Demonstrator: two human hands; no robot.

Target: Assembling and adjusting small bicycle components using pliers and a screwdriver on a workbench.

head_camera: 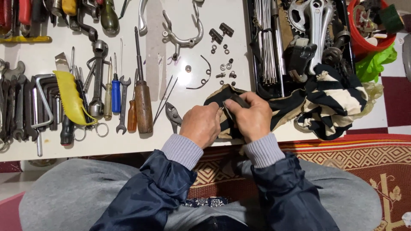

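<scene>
Hands at the table's [128, 141] near edge: right hand [252, 117] fingers pinched a small dark part [236, 102] through the striped rag [325, 107]; left hand [201, 124] fingers pressed to its left end. Part's long axis slanted up-right, nearer the right hand. Pliers [173, 116] lay just left.

Light: falling bright and even from above onto the white worktop [192, 25].
Shadows: lying short and soft.
Focus: staying sharp throughout.

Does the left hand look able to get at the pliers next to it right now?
Probably yes: the pliers lie uncovered on the white board just beside the left hand, though that hand is busy pinching the striped rag.
</scene>
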